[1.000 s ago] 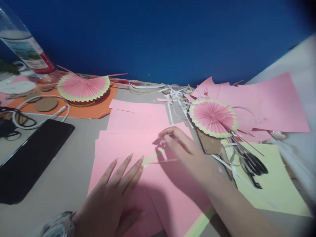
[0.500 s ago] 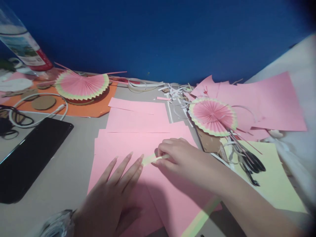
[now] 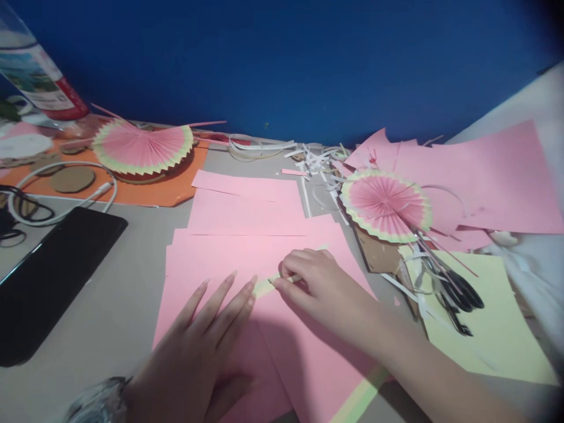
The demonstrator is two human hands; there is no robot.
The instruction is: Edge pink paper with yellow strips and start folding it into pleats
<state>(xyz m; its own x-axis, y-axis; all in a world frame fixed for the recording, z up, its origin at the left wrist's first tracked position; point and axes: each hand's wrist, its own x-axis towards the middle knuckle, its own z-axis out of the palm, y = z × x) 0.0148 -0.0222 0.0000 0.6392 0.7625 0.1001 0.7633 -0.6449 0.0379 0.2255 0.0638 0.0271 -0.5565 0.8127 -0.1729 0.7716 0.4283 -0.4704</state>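
Observation:
My left hand lies flat on the pink paper sheets, fingers spread. Its fingertips press one end of a narrow pale yellow-green strip. Over the strip's other part, my right hand is closed in a pinch, with thumb and forefinger on it; part of the strip is hidden under those fingers. Another yellow and green strip runs along the sheets' lower right edge, partly under my right forearm.
Pleated pink paper fans stand at both sides. Black-handled scissors lie on a pale green sheet. A phone, white cable, bottle and orange card are left. Paper scraps lie by the blue wall.
The view has shifted slightly. My right thumb and fingers have pressed down closer on the strip, whose raised edge now looks flatter. My left hand stays in place.

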